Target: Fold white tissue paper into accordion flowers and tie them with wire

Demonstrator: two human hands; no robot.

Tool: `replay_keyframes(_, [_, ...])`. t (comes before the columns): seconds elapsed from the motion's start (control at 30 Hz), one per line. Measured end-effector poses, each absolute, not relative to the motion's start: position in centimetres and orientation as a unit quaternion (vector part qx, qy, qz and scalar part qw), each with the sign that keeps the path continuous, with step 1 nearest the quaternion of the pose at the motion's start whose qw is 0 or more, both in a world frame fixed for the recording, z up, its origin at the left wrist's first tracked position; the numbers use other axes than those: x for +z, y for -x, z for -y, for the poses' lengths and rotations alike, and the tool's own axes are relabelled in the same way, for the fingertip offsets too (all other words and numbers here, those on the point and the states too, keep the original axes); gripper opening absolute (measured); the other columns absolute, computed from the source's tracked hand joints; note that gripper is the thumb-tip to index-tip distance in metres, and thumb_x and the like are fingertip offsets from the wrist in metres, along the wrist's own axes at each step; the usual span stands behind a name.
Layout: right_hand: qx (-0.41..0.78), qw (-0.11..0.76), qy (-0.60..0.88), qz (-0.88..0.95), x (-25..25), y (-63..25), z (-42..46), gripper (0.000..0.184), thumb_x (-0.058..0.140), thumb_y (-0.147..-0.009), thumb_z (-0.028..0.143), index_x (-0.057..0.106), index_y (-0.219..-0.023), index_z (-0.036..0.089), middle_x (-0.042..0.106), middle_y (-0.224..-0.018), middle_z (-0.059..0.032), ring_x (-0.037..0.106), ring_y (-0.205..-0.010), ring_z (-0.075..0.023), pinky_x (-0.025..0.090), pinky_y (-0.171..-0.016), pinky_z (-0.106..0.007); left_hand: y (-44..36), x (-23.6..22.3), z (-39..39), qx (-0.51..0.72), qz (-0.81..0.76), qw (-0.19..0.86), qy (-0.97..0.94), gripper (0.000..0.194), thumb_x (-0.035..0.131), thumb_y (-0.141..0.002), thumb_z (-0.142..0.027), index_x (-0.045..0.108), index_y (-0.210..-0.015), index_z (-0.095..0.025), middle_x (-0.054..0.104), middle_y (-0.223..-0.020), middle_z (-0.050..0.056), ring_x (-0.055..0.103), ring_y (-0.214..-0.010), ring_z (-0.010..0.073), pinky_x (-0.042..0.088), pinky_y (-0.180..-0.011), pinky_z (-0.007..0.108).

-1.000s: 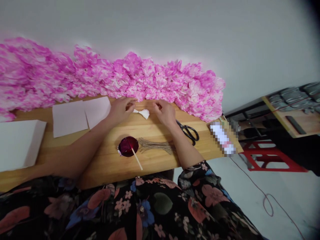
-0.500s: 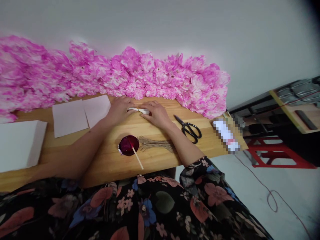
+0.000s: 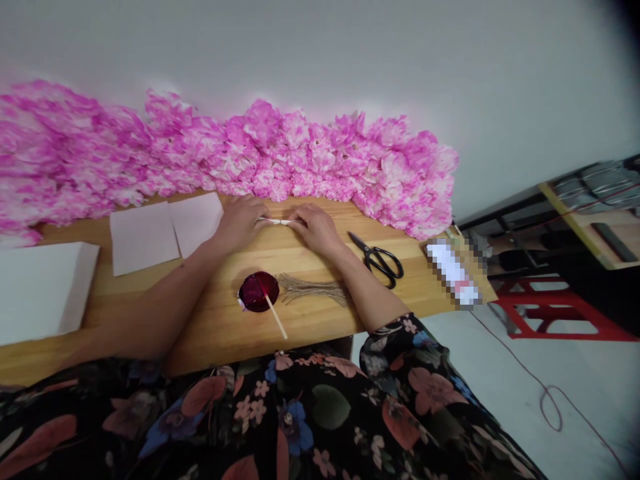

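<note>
On the wooden table (image 3: 320, 313) my left hand (image 3: 239, 221) and my right hand (image 3: 316, 227) pinch the two ends of a thin strip of folded white paper (image 3: 275, 221), which lies flat between them. Both hands rest on the tabletop just in front of a long heap of pink paper flowers (image 3: 240, 157). Nearer to me lie a small dish of dark red dye (image 3: 258, 291) with a wooden stick (image 3: 275, 317) in it and a bundle of brown twine (image 3: 314, 291).
Two white paper squares (image 3: 165, 230) lie left of my hands and a white paper stack (image 3: 43, 290) at the far left. Black scissors (image 3: 379, 257) lie to the right, then a blurred white object (image 3: 453, 273) near the table's end. Red stool (image 3: 550, 310) and shelves stand beyond.
The white paper, fanned at one end a second ago, is now pressed into a thin strip. My right hand has closed in on its right end; both hands now pinch it.
</note>
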State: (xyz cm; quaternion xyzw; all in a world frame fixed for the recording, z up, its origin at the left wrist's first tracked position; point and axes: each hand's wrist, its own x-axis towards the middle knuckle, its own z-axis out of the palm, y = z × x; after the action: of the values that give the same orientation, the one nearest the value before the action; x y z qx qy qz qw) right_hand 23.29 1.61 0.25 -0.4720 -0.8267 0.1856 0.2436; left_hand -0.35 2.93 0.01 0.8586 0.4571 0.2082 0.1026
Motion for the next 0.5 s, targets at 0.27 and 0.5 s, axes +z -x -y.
replay_keyframes(0.27, [0.190,0.210,0.467,0.838,0.9,-23.5,-1.4,0.009,0.067,-0.099,0.025,0.073,-0.096,0.020,0.075,-0.101,-0.0063,0.064,-0.093,-0.0211,0.040,-0.080,-0.030,0.2,0.2,-2.8,0.172,-0.474,0.082,-0.859,0.027,0.050,-0.101,-0.030,0.075,-0.095,-0.019,0.073,-0.101,0.013,0.063,-0.104,0.0328,0.047,-0.096,0.049])
replay_keyframes(0.5, [0.192,0.206,0.480,0.831,0.7,-23.8,-1.4,0.011,0.067,-0.099,0.028,0.074,-0.098,0.020,0.075,-0.102,-0.0061,0.064,-0.090,-0.0198,0.037,-0.078,-0.028,1.2,-0.2,-3.1,0.300,-0.545,0.072,-0.779,0.035,0.042,-0.102,-0.027,0.074,-0.114,-0.020,0.075,-0.113,0.012,0.064,-0.109,0.0293,0.048,-0.100,0.044])
